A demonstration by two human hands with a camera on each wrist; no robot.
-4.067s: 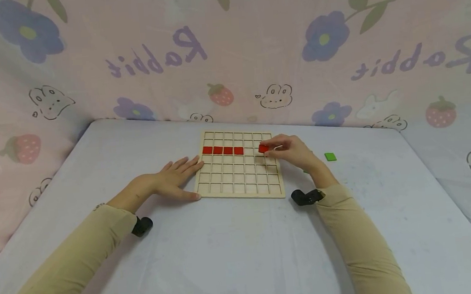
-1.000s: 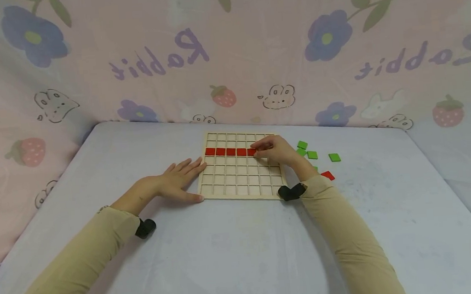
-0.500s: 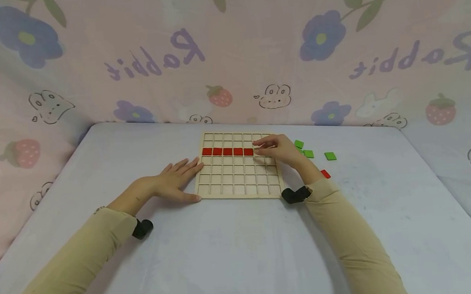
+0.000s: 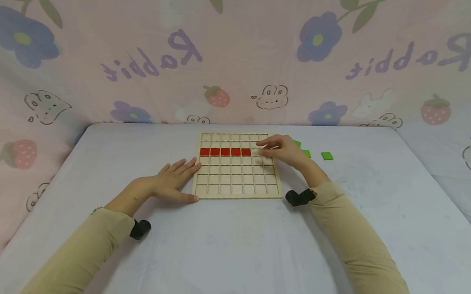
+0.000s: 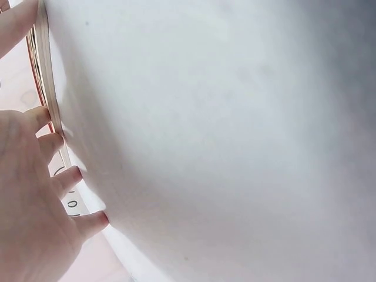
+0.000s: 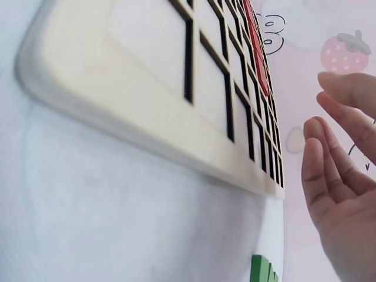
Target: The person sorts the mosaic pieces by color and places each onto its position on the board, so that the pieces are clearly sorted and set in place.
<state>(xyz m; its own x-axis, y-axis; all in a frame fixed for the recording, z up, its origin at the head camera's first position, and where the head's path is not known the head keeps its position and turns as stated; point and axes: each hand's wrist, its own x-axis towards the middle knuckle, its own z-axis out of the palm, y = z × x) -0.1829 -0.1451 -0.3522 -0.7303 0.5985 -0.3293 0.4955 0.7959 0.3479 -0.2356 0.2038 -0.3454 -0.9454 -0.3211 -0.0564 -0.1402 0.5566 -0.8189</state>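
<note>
A square wooden grid board [image 4: 238, 177] lies on the table. Several red square tiles [image 4: 225, 152] fill a row in it from the left edge, side by side. My left hand [image 4: 173, 182] lies spread beside the board, its fingertips and thumb at the left edge; in the left wrist view this hand [image 5: 35, 200] touches the board's side [image 5: 54, 100]. Over the right end of the red row hovers my right hand [image 4: 284, 150], thumb and index finger apart. Nothing shows between the fingers of the right hand [image 6: 343, 194] in the right wrist view.
Right of the board lie several green tiles [image 4: 327, 156], some partly behind the right hand. A red sliver [image 4: 324, 172] peeks past the right forearm. Black wrist cameras [image 4: 299, 197] hang below both sleeves. A printed curtain [image 4: 228, 50] stands behind the table.
Earlier the right hand held a red tile over the board, then set it at the row's right end. Now it has let go and drawn slightly right. The left hand stays put.
</note>
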